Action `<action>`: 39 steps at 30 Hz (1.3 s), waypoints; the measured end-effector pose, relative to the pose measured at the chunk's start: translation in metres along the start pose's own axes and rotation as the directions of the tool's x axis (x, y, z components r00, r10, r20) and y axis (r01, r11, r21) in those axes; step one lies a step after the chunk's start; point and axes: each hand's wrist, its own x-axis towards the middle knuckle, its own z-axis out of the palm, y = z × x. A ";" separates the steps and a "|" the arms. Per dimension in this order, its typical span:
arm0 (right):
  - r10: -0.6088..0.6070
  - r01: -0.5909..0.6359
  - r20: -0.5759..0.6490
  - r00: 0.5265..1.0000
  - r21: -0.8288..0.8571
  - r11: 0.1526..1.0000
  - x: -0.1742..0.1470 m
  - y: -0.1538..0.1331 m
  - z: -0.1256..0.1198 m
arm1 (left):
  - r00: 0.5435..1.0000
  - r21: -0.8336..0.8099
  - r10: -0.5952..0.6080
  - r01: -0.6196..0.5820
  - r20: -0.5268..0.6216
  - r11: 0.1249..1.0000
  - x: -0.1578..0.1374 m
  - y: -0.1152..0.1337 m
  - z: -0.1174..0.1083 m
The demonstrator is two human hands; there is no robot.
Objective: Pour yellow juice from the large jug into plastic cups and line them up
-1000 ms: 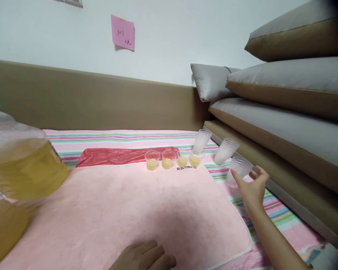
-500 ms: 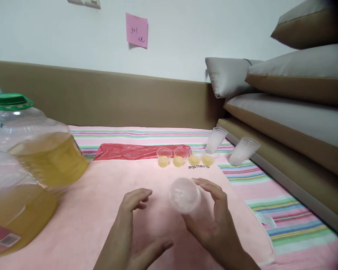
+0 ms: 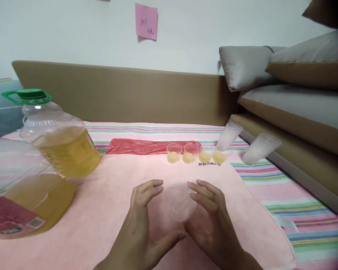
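Clear cup (image 3: 178,205) has come in from beyond the pink mat's (image 3: 115,210) right edge to over its middle. Right hand (image 3: 214,221) pinches it; left hand (image 3: 141,221) spread alongside. Four small cups (image 3: 189,154) line the far edge.

Glossy clear-plastic cup (image 3: 179,205) over matt, fleecy mat (image 3: 112,198), shiny clear-plastic jugs (image 3: 70,150) left of mat, glossy crinkled plastic bag (image 3: 138,146) behind mat, smooth matt cushions (image 3: 307,103) right of mat, woven-looking cloth sheet (image 3: 270,189) under mat.
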 end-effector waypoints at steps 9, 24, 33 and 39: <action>-0.022 0.021 0.034 0.999 0.005 1.000 0.000 -0.004 0.004 | 0.992 0.020 0.103 -0.105 0.071 0.994 0.003 -0.001 -0.005; -0.039 0.039 0.038 0.999 -0.008 0.999 -0.002 -0.005 0.008 | 0.993 0.011 0.071 -0.072 0.090 0.997 0.004 -0.001 -0.009; -0.041 0.042 0.055 0.998 -0.031 0.999 -0.003 -0.005 0.006 | 0.994 0.017 0.064 -0.066 0.091 0.998 0.005 -0.001 -0.009; -0.045 0.049 0.065 0.997 -0.063 0.997 -0.002 -0.006 0.004 | 0.995 -0.005 0.046 -0.046 0.093 0.999 0.005 -0.001 -0.009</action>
